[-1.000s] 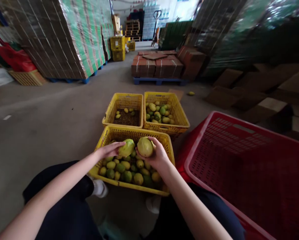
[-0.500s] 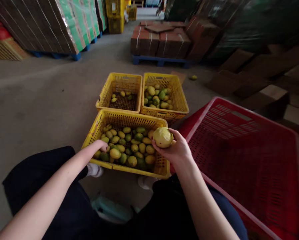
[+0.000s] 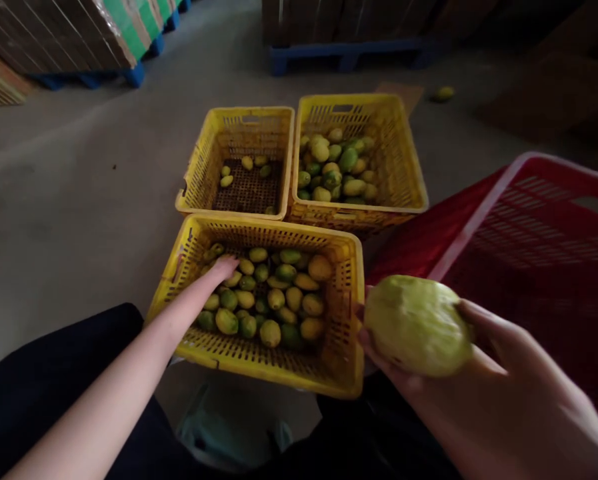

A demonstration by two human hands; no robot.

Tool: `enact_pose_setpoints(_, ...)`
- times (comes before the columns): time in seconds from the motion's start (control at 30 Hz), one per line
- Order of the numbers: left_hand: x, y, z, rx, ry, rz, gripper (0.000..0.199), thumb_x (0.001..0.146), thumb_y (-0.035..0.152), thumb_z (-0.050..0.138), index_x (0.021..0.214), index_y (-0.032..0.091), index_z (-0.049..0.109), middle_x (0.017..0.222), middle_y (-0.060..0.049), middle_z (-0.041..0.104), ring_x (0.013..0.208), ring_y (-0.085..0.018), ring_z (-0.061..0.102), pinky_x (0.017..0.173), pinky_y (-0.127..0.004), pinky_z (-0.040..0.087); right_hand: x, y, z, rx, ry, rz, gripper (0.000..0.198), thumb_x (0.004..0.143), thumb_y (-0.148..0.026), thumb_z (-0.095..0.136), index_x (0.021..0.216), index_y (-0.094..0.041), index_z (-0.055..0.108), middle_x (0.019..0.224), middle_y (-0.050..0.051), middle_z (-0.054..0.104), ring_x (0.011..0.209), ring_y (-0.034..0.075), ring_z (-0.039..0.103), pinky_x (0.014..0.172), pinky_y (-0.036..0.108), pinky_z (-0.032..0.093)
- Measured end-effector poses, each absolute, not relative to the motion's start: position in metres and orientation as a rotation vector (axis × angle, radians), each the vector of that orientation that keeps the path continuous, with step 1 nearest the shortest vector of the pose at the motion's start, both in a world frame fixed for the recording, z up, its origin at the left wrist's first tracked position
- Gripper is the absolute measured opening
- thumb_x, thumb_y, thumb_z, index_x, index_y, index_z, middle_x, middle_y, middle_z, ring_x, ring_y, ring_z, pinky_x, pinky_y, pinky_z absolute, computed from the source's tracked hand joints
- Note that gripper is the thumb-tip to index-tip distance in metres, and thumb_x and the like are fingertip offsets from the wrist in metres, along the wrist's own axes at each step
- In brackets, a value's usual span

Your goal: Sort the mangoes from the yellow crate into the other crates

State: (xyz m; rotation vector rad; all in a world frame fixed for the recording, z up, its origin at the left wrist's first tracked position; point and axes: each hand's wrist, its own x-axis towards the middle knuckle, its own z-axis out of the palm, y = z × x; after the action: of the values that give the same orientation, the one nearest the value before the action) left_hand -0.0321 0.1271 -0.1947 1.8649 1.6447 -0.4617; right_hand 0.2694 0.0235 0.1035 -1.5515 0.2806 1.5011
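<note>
The right hand (image 3: 503, 380) grips a large pale-green fruit (image 3: 419, 325), held up beside the red basket (image 3: 451, 230). The left hand (image 3: 225, 268) is inside the front yellow crate (image 3: 349, 300), among smaller fruits (image 3: 275, 298); whether it grips one cannot be determined. Two rear crates (image 3: 401, 157) stand adjacent, both containing fruits. Beyond is a blue pallet (image 3: 349, 55).

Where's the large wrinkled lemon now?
Head view, right of centre: the large lemon is in the right hand, right of the front yellow crate, in front of the red crate.
</note>
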Motion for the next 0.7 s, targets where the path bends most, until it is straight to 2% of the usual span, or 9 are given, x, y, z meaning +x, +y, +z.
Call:
enact_pose_setpoints(0.1, -0.026, 0.137, -0.211, 1.874, 1.586, -0.448, 0.036, 0.08, 0.013, 0.059, 0.116, 0.017, 0.061, 0.137, -0.013, 0.055, 0.133, -0.028, 0.04, 0.106, -0.035, 0.032, 0.291, 0.016, 0.091, -1.549, 0.193, 1.43, 0.042, 0.065, -0.034, 0.07, 0.106, -0.038, 0.066, 0.116, 0.002, 0.071, 0.107, 0.03, 0.067, 0.07, 0.04, 0.066)
enact_pose_setpoints(0.17, -0.022, 0.14, -0.222, 1.869, 1.546, -0.442, 0.043, 0.08, 0.01, 0.056, 0.122, 0.018, 0.058, 0.143, -0.011, 0.05, 0.138, -0.025, 0.035, 0.11, -0.035, 0.028, 0.301, 0.013, 0.082, -1.543, 0.181, 1.497, 0.044, 0.065, -0.034, 0.071, 0.109, -0.039, 0.064, 0.119, 0.001, 0.07, 0.111, 0.029, 0.065, 0.073, 0.042, 0.066)
enact_pose_setpoints(0.27, -0.022, 0.144, -0.235, 1.85, 1.525, -0.457, 0.048, 0.08, 0.013, 0.06, 0.127, 0.016, 0.055, 0.147, -0.014, 0.045, 0.139, -0.027, 0.034, 0.115, -0.039, 0.019, 0.301, 0.017, 0.079, -1.534, 0.227, 1.654, 0.045, 0.063, -0.038, 0.073, 0.107, -0.039, 0.063, 0.118, 0.004, 0.071, 0.113, 0.033, 0.064, 0.077, 0.05, 0.065)
enact_pose_setpoints(0.37, -0.022, 0.15, -0.241, 1.831, 1.535, -0.485, 0.051, 0.075, 0.017, 0.069, 0.124, 0.015, 0.056, 0.149, -0.016, 0.042, 0.14, -0.03, 0.03, 0.117, -0.044, 0.011, 0.287, 0.027, 0.085, -1.517, 0.25, 1.671, 0.041, 0.061, -0.037, 0.072, 0.101, -0.033, 0.065, 0.115, 0.009, 0.071, 0.114, 0.036, 0.063, 0.079, 0.049, 0.063)
enact_pose_setpoints(0.53, -0.012, 0.154, -0.24, 1.801, 1.559, -0.451, 0.053, 0.066, 0.009, 0.075, 0.116, 0.018, 0.059, 0.145, -0.016, 0.048, 0.139, -0.033, 0.034, 0.115, -0.047, 0.015, 0.268, 0.039, 0.092, -1.42, 0.285, 1.645, 0.029, 0.066, -0.032, 0.07, 0.095, -0.026, 0.067, 0.104, 0.007, 0.073, 0.097, 0.031, 0.069, 0.079, 0.045, 0.062)
enact_pose_setpoints(0.7, -0.009, 0.133, -0.222, 1.745, 1.62, -0.231, 0.041, 0.074, 0.02, 0.072, 0.113, 0.017, 0.059, 0.134, -0.019, 0.057, 0.137, -0.036, 0.036, 0.116, -0.045, 0.016, 0.255, 0.042, 0.084, -1.332, 0.251, 1.703, 0.025, 0.067, -0.028, 0.069, 0.091, -0.023, 0.066, 0.091, 0.006, 0.073, 0.084, 0.027, 0.068, 0.07, 0.041, 0.06)
